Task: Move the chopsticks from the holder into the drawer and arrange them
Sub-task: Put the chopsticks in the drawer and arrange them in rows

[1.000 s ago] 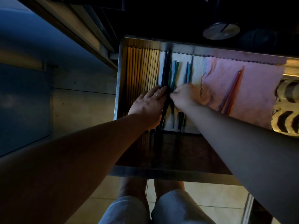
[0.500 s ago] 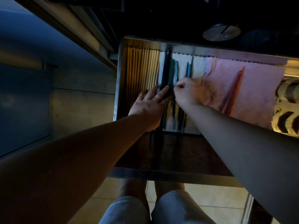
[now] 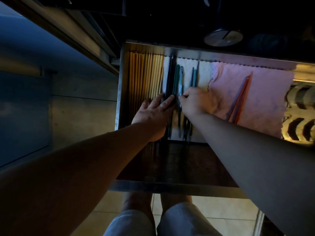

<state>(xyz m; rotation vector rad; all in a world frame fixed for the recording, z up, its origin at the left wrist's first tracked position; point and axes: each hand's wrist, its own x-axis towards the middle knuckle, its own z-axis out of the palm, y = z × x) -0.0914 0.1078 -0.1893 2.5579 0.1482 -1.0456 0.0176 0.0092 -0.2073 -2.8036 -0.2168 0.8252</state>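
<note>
Hands first: my left hand (image 3: 153, 114) lies flat with its fingers straight and close together. It presses down on the dark chopsticks (image 3: 170, 74) and on the edge of the wooden chopsticks (image 3: 144, 77) beside them. A ring (image 3: 161, 106) shows on one finger. My right hand (image 3: 196, 102) is curled, its thumb and fingertips pinching one of the teal chopsticks (image 3: 177, 77) just beside my left fingertips.

All of these lie in the open drawer (image 3: 121, 86), running front to back. The wooden ones fill the left end in a tight row against the drawer's wall. The dark and teal ones rest on a white cloth (image 3: 204, 74), with a blue-grey pair (image 3: 195, 77) a little further right, partly under my right hand. A pink cloth (image 3: 267, 92) covers the right part of the drawer and meets the white one. An orange and purple pair (image 3: 241, 97) lies on it at a slant, well apart from the rest.

Behind the drawer, in shadow, sits a round metal disc (image 3: 223, 38). The light is too dim for me to read any marking on the sticks.
</note>
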